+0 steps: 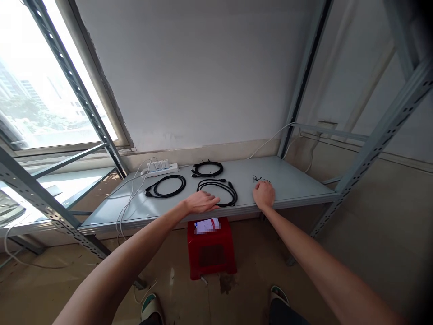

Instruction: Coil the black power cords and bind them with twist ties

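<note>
Head view: near the front edge of the grey metal shelf (294, 180), the loosely coiled black cable (234, 193) could fall if the left hand (202, 201) snags it; I cannot tell whether its grip, or the right hand's (264, 195), pinches anything.

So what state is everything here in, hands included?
Left black cable: coiled, flat
Rear black cable: coiled, flat
Front black cable: coiled, partly hidden by left hand
Left hand: palm down; grip unclear
Right hand: fingers curled; grip unclear
Small black strips: loose, beside right hand
Power strip: plugs inserted
Phone: face up, screen lit
Red stool: upright
</note>
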{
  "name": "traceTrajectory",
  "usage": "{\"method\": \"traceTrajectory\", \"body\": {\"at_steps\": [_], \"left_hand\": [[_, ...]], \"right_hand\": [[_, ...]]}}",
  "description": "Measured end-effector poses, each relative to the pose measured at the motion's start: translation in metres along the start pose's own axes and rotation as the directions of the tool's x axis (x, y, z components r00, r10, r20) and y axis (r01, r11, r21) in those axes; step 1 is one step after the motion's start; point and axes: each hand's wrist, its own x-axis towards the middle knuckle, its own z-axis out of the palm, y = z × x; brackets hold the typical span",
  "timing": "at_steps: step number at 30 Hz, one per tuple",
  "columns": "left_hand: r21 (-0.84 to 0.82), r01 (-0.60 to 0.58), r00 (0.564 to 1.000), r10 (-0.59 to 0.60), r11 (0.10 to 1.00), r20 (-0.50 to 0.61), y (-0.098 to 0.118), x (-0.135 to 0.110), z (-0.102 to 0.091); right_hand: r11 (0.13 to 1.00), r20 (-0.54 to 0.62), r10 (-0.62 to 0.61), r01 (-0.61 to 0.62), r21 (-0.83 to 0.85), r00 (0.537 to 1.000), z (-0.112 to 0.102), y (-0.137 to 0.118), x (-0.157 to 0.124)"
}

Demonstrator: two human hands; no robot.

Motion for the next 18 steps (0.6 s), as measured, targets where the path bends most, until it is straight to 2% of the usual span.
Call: {"method": "traceTrajectory", "body": {"at_steps": [3,5,8,10,12,15,18], "left_hand": [[0.017,0.091,0.996,-0.091,0.996,0.007,-0.008,-0.024,0.007],[-0.011,0.205,0.979,-0.205,0.979,0.004,-0.009,-0.034,0.014],[-0.089,0.419,0.905,-0.424,0.904,-0.039,-0.007,-0.040,0.025],[-0.130,0.504,0.855,-0.514,0.854,-0.065,-0.004,-0.041,0.031],[-0.141,0.524,0.840,-0.537,0.840,-0.079,-0.002,-0.041,0.034],[-0.130,0.508,0.848,-0.521,0.851,-0.094,0.000,-0.040,0.037],[-0.125,0.514,0.844,-0.527,0.848,-0.104,-0.001,-0.040,0.039]], "right_hand": [[1.000,0.007,0.000,0.000,0.000,1.000,-0.001,0.000,0.000],[1.000,0.009,0.001,-0.001,-0.001,1.000,0.000,0.001,0.000],[1.000,0.008,-0.005,0.005,-0.008,1.000,0.002,0.001,0.001],[1.000,0.009,-0.023,0.023,-0.020,1.000,0.003,0.001,0.000],[0.997,0.008,-0.075,0.076,-0.034,0.997,0.001,0.000,-0.001],[0.978,0.018,-0.207,0.208,-0.028,0.978,-0.006,-0.003,-0.005],[0.953,0.132,-0.302,0.298,0.056,0.944,-0.012,-0.016,-0.012]]}}
